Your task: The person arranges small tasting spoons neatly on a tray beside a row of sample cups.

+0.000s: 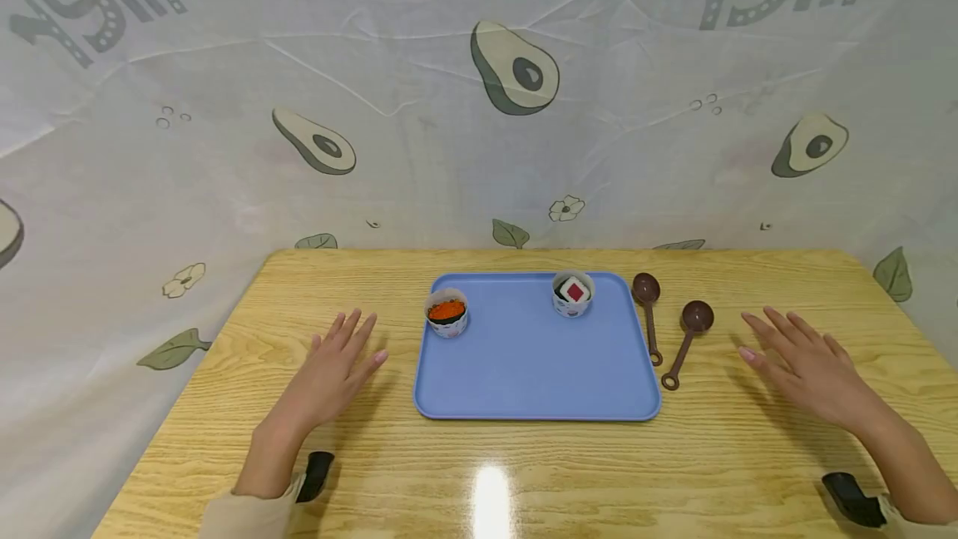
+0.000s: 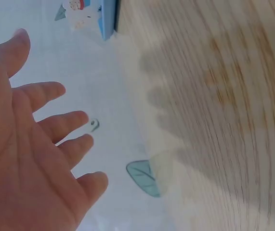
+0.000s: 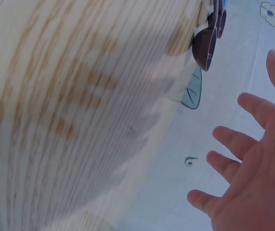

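1 left hand (image 1: 327, 374) and 1 right hand (image 1: 814, 368) are hovering spread; such clearance is probably sparing 2 spoons (image 1: 697, 318) from knocks.

Two cups (image 1: 449, 329), two spoons (image 1: 698, 318), one tray (image 1: 531, 368)

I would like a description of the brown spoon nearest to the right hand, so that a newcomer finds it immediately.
On the wooden table lies a blue tray; look beyond its right edge. The wanted spoon is the one nearer to the right hand. Unlike the other spoon, which lies along that edge, it slants, its bowl farther from the tray than its handle.
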The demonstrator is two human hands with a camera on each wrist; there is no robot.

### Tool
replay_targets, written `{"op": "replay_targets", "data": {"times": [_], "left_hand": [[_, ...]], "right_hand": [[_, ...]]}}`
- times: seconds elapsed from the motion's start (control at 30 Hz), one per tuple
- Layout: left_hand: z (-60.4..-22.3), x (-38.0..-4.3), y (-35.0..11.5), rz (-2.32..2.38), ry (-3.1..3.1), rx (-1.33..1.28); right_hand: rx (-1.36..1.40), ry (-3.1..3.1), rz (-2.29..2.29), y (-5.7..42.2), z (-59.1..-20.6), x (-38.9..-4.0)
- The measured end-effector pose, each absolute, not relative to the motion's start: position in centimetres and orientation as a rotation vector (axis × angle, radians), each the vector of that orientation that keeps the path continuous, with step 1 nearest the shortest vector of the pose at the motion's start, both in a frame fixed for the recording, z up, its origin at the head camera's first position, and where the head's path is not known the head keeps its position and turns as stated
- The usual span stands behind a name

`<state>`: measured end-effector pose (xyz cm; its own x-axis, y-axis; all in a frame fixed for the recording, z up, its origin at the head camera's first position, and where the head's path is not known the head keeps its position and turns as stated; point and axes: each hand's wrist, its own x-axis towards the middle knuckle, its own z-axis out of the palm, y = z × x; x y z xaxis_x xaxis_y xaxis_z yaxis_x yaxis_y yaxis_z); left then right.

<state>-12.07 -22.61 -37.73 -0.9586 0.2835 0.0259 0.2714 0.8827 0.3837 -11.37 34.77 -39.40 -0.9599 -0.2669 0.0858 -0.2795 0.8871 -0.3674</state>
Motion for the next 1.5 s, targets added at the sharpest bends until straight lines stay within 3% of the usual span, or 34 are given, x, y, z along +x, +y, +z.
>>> {"op": "replay_targets", "data": {"times": [0.43,0.73,1.5], "left_hand": [[-38.1,-12.6,-21.2,1.043,2.843,0.357],[-38.2,-12.9,-19.7,1.331,2.65,0.115],[-39.9,-13.4,-18.0,1.535,2.46,-0.094]], "right_hand": [[0.377,-3.03,0.756,34.1,-38.5,-11.5],[0.385,-3.017,0.759,33.4,-38.5,-11.3],[0.513,-2.872,0.728,32.1,-39.3,-11.2]]}}
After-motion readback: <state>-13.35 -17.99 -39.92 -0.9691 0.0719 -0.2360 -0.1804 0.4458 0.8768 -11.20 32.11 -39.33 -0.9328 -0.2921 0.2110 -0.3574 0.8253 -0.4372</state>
